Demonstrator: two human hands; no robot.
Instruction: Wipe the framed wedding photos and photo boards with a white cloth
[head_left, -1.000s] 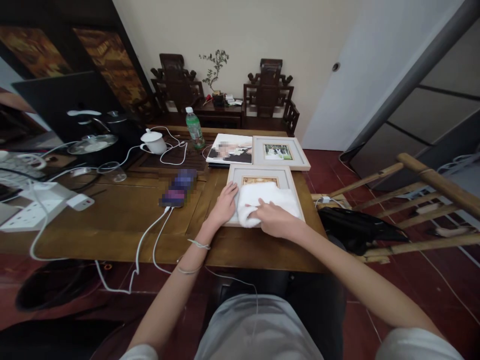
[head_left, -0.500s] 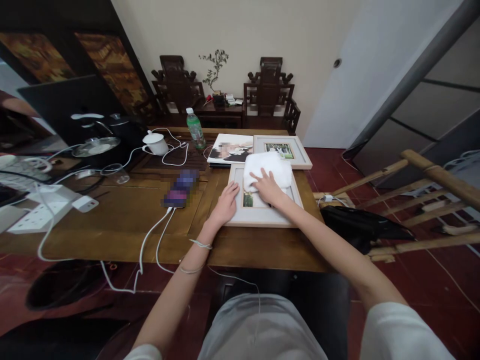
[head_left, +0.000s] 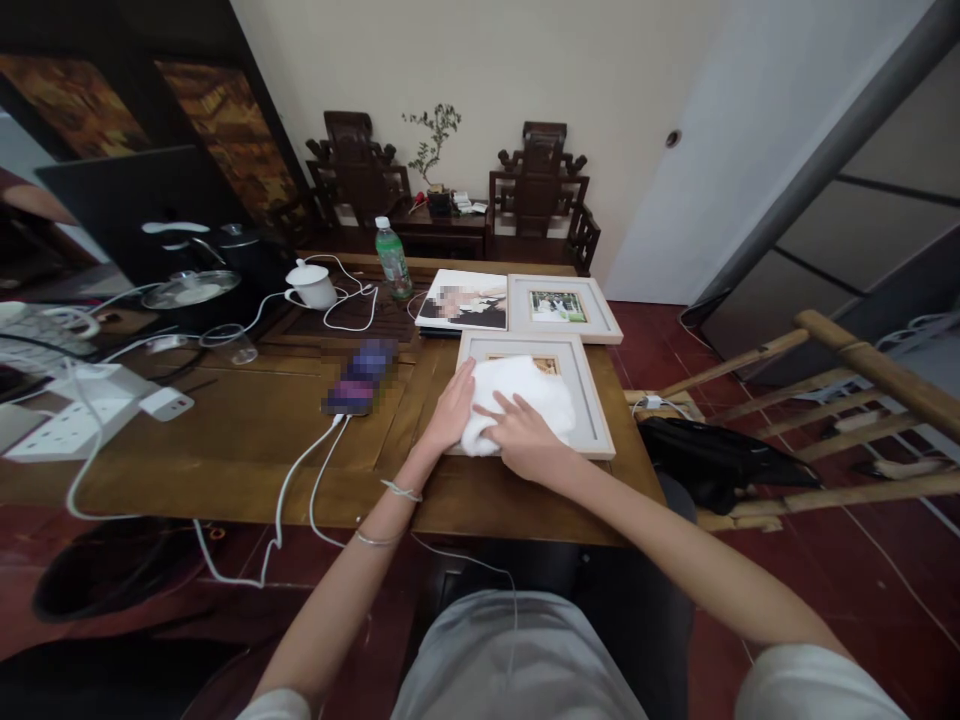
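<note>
A light wooden picture frame [head_left: 595,400] lies flat near the table's right end, and a folded white cloth [head_left: 517,378] covers most of its picture. My right hand [head_left: 525,435] presses on the cloth at the frame's near side, fingers bent and spread over the fabric. Along the frame's left edge rests my left hand [head_left: 450,408], fingers stretched out and pointing away from me, beside the cloth. Just beyond are a second framed photo [head_left: 559,306] and a white-edged photo panel [head_left: 465,300] on a small stack.
On the wooden table [head_left: 285,470] lie a phone [head_left: 360,378] with white cables, a green-labelled bottle [head_left: 393,260], a lidded white cup [head_left: 311,287], a clear plastic cup [head_left: 232,345] and a power strip [head_left: 82,420]. A bamboo rack [head_left: 862,350] stands at the right.
My right hand has slid the cloth from the frame's far side toward me and slightly left. The second framed photo is now uncovered. My left hand stays at the left edge.
</note>
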